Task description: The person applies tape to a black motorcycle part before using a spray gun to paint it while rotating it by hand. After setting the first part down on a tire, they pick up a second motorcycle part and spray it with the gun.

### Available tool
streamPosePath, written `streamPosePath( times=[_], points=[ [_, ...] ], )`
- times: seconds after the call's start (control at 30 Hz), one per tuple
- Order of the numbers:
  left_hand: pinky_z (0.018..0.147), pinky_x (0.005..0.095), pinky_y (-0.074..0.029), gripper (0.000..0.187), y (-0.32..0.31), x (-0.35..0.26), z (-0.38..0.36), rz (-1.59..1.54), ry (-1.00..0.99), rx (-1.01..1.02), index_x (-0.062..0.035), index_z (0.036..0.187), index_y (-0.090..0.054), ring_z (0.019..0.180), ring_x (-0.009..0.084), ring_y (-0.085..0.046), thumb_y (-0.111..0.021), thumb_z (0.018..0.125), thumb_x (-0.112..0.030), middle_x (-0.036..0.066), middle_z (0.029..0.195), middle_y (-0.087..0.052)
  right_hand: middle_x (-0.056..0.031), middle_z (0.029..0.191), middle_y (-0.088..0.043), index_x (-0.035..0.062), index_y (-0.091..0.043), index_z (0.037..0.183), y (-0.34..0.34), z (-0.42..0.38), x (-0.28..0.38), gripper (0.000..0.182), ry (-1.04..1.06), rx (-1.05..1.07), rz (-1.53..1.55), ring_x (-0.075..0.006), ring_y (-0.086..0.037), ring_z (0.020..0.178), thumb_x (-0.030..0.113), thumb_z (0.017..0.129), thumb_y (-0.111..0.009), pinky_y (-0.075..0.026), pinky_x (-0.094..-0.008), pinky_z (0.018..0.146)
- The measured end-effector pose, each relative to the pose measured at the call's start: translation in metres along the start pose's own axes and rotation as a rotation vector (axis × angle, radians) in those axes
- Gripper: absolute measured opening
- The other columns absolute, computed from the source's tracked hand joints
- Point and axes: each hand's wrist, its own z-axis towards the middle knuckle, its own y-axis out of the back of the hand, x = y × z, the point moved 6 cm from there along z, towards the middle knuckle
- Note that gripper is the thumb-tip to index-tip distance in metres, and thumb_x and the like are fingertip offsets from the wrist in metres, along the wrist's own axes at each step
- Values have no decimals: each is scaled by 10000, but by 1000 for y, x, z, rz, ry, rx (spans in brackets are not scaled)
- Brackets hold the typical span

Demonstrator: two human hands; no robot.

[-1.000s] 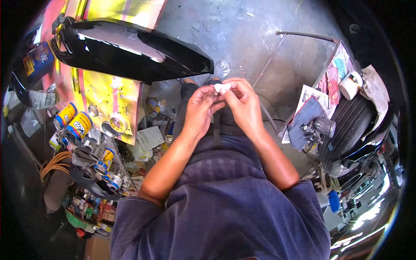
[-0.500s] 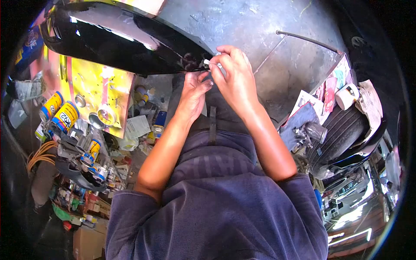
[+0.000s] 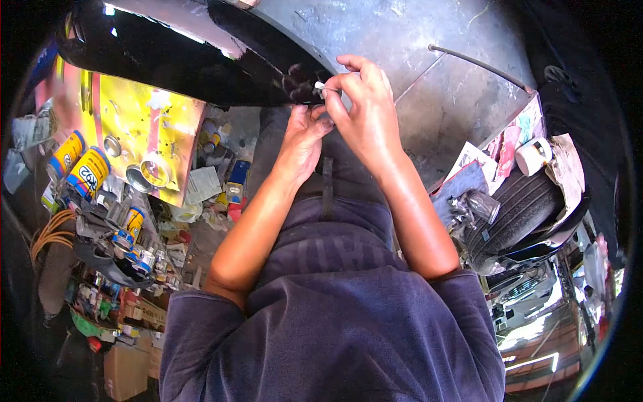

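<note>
At far left I have a looped bundle of thin orange hose or cable (image 3: 55,223), and above it two round yellow-and-blue metal cans (image 3: 88,170) lean side by side. Next comes a flat yellow board with pink stripes (image 3: 130,127), its surface spotted with paint, and to its right a small blue-and-yellow rectangular container (image 3: 237,173) among loose papers. Over the board stretches a long, curved, glossy black panel (image 3: 181,65), its narrow end reaching my fingers.

My left hand (image 3: 300,144) is raised at the panel's lower edge, thumb and fingers pointing up; their tips are partly hidden, so I cannot tell whether they grip the edge or only touch it. Just above those tips, near the panel's narrow end, sits a small white piece (image 3: 318,86), in front of the black surface. It is at the very tips of my right hand (image 3: 365,110), the index finger and thumb pinching it while the other fingers curl loosely away.

Farther right, well apart from my fingers, a thin dark metal bar (image 3: 482,66) slants down, then a white cylindrical container (image 3: 534,157) stands tilted above a black rubber tyre (image 3: 504,218).
</note>
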Motion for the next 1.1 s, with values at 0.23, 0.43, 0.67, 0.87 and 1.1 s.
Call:
streamPosePath(
  times=[0.23, 0.43, 0.67, 0.87, 1.1],
  points=[
    [998, 312, -437, 620, -2, -4, 2, 4, -9, -9, -99, 1365, -476, 1154, 123, -541, -786, 833, -171, 14, 1266, -572, -132, 1247, -600, 69, -676, 896, 0, 3, 5, 104, -19, 39, -60, -352, -567, 1124, 90, 798, -706, -451, -444, 962],
    [1006, 317, -430, 630, -1, -2, 1, -1, -10, 1, -99, 1372, -470, 1166, 128, -540, -787, 835, -192, 10, 1274, -569, -123, 1259, -596, 71, -676, 890, 0, 4, 5, 101, -16, 49, -68, -349, -561, 1132, 95, 797, -709, -443, -449, 971],
    [1006, 317, -419, 647, -2, -2, 0, -16, 15, 0, -102, 1386, -457, 1161, 130, -547, -786, 839, -203, 18, 1260, -587, -120, 1263, -594, 74, -675, 882, 1, 5, 6, 101, -10, 59, -70, -348, -555, 1142, 96, 791, -715, -440, -449, 974],
    [982, 309, -424, 612, -1, -2, 0, -19, 30, -2, -99, 1374, -465, 1122, 118, -562, -773, 852, -189, 20, 1206, -623, -115, 1265, -593, 74, -672, 875, 0, 5, 6, 106, 1, 58, -68, -345, -553, 1146, 96, 784, -721, -439, -453, 974],
    [986, 310, -421, 568, -1, -2, 0, -37, 28, 1, -93, 1365, -467, 1117, 120, -565, -745, 873, -153, 30, 1209, -630, -113, 1264, -596, 74, -673, 872, -1, 6, 5, 101, 2, 60, -60, -343, -553, 1148, 101, 786, -720, -436, -451, 976]
  ],
)
